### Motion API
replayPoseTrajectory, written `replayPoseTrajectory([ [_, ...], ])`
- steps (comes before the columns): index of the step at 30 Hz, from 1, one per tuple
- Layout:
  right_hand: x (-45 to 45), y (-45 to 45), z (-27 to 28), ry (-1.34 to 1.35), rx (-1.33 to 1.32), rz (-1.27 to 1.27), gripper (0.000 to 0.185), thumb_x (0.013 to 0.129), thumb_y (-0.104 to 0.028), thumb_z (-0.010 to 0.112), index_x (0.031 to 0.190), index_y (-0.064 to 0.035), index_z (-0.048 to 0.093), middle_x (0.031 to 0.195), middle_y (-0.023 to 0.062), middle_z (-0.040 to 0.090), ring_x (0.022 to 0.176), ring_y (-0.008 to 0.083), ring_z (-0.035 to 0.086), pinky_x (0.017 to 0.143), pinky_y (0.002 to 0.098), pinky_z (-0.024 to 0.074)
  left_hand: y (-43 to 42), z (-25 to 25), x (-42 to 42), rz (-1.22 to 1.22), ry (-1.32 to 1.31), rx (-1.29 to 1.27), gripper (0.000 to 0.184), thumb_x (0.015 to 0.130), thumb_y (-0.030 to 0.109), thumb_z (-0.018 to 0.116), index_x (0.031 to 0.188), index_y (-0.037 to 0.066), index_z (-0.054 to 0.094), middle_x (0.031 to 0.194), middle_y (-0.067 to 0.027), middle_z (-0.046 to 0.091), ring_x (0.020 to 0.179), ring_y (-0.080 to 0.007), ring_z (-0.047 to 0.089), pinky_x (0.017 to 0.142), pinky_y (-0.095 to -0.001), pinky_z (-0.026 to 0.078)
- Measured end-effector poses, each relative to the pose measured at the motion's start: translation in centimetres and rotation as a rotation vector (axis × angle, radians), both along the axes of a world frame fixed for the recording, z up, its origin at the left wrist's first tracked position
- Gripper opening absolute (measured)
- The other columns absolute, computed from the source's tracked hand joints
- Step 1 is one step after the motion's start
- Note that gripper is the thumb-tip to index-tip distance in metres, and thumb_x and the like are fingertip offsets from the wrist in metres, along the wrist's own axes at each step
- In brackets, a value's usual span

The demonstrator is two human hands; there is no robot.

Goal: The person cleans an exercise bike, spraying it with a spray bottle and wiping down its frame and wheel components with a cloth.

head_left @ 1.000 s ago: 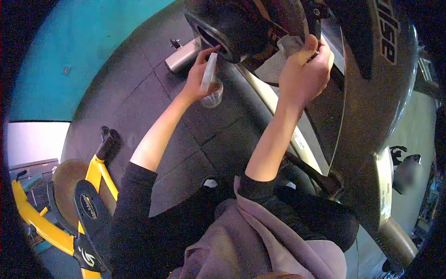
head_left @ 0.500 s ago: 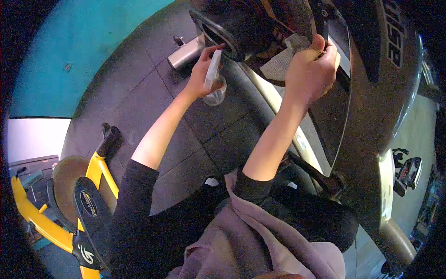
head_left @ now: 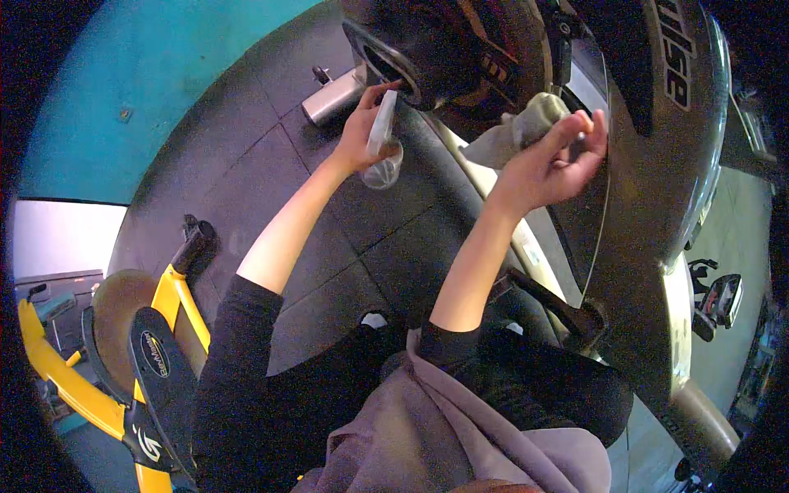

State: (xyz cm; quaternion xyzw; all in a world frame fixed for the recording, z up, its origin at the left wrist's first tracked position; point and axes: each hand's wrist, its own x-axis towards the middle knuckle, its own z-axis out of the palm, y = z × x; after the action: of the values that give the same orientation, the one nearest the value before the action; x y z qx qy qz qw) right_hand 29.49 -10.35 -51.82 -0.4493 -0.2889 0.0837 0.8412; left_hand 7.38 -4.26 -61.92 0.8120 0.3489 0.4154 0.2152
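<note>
My left hand (head_left: 363,135) is wrapped round a clear spray bottle (head_left: 382,171) with a white top, one fingertip close to the black pedal (head_left: 386,62) of a stationary bike. A bunched greyish cloth (head_left: 526,123) hangs from my right hand (head_left: 551,164), whose fingers are curled near the bike's dark wheel cover. Part of the cloth is hidden behind the thumb and palm.
The exercise bike's large frame (head_left: 649,214) rises on the right, with a crank arm (head_left: 546,300) near my knee. A yellow and black bike (head_left: 164,353) stands at left. A silver cylinder (head_left: 329,99) is on the dark tiled floor (head_left: 320,222), beside a teal surface (head_left: 140,107).
My right hand has drawn down and away from the dark bracket, turning with its fingers looser, and the cloth has bunched up. My left hand and the bottle have barely moved.
</note>
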Motion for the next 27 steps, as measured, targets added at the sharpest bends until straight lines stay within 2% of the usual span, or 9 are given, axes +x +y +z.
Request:
replayPoseTrajectory([
  [7,-2.6,-1.3,-2.0,-0.136,-0.104,-0.03,0.03,0.092,-0.017,0.062,0.114,0.001,0.053,0.105,0.0092,0.058,0.098,0.0154,0.055,0.084,0.0274,0.0459,-0.6,1.0,0.3,0.06,0.065,-0.048,0.038,0.057,0.028,0.07,0.081,0.004,0.054,0.131,-0.0191,0.046,0.121,-0.0383,0.043,0.094,-0.0426,0.041],
  [8,-3.0,-1.3,-1.6,-0.097,-0.009,-0.012,0.03,0.084,-0.015,0.07,0.107,-0.0017,0.056,0.105,0.0126,0.058,0.099,0.024,0.055,0.089,0.0342,0.0439,-0.2,0.9,0.1,0.027,0.09,-0.004,0.037,0.056,0.027,0.07,0.079,0.004,0.053,0.131,-0.0193,0.046,0.121,-0.0374,0.044,0.093,-0.0423,0.042],
  [9,-3.0,-1.5,-1.1,-0.099,-0.01,-0.014,0.03,0.084,-0.015,0.07,0.107,-0.0017,0.056,0.105,0.0126,0.058,0.099,0.024,0.055,0.089,0.0342,0.0439,0.0,0.7,0.1,-0.007,0.115,0.042,0.036,0.056,0.027,0.07,0.078,0.005,0.052,0.13,-0.0196,0.047,0.122,-0.0364,0.044,0.092,-0.042,0.042],
  [11,-2.7,-2.6,0.6,-0.502,0.106,-0.219,0.03,0.085,-0.008,0.069,0.108,0.0023,0.053,0.11,0.0148,0.057,0.101,0.0234,0.056,0.086,0.0325,0.0471,0.0,0.4,0.3,0.033,0.117,-0.008,0.035,0.055,0.025,0.07,0.077,0.006,0.051,0.13,-0.0193,0.047,0.122,-0.0362,0.044,0.093,-0.042,0.042],
  [13,-1.8,-4.2,3.5,-0.604,0.267,-0.357,0.038,0.079,-0.005,0.074,0.107,0.0,0.049,0.111,0.0182,0.055,0.101,0.0301,0.056,0.088,0.0391,0.0482,-0.4,0.5,0.4,0.071,0.121,-0.061,0.034,0.054,0.023,0.071,0.076,0.006,0.05,0.129,-0.0191,0.047,0.122,-0.036,0.044,0.093,-0.0419,0.042],
  [17,3.7,-6.3,5.8,-0.628,0.359,-0.665,0.024,0.076,0.005,0.069,0.096,0.0033,0.055,0.105,0.0201,0.062,0.098,0.0292,0.059,0.09,0.0405,0.0478,-0.4,0.3,0.6,0.058,0.024,-0.163,0.035,0.051,0.016,0.072,0.074,0.008,0.048,0.13,-0.0183,0.047,0.122,-0.0354,0.044,0.093,-0.0422,0.042],
  [23,5.7,-5.3,8.2,-0.579,0.2,-0.494,0.027,0.076,0.012,0.059,0.103,0.0057,0.061,0.106,0.0195,0.064,0.1,0.0279,0.061,0.093,0.0385,0.0466,-0.1,-0.5,0.0,-0.014,-0.053,-0.241,0.034,0.05,0.014,0.073,0.073,0.008,0.048,0.128,-0.0173,0.048,0.126,-0.0341,0.04,0.096,-0.0409,0.04],
  [26,4.8,-3.9,9.6,-0.884,0.256,-0.39,0.032,0.076,0.01,0.055,0.106,0.0036,0.062,0.111,0.0168,0.064,0.104,0.0286,0.06,0.095,0.0384,0.0444,-0.7,0.4,0.1,-0.023,-0.026,-0.197,0.034,0.051,0.016,0.072,0.072,0.007,0.047,0.124,-0.0166,0.051,0.129,-0.0339,0.038,0.098,-0.0406,0.038],
  [27,4.5,-3.6,9.8,-0.974,0.175,-0.536,0.036,0.076,0.009,0.053,0.11,0.0012,0.062,0.114,0.0156,0.063,0.108,0.0291,0.058,0.098,0.0389,0.0415,-0.4,0.2,-0.1,-0.028,-0.028,-0.196,0.034,0.052,0.017,0.072,0.077,0.007,0.051,0.122,-0.0163,0.052,0.129,-0.0344,0.038,0.099,-0.0409,0.038],
])
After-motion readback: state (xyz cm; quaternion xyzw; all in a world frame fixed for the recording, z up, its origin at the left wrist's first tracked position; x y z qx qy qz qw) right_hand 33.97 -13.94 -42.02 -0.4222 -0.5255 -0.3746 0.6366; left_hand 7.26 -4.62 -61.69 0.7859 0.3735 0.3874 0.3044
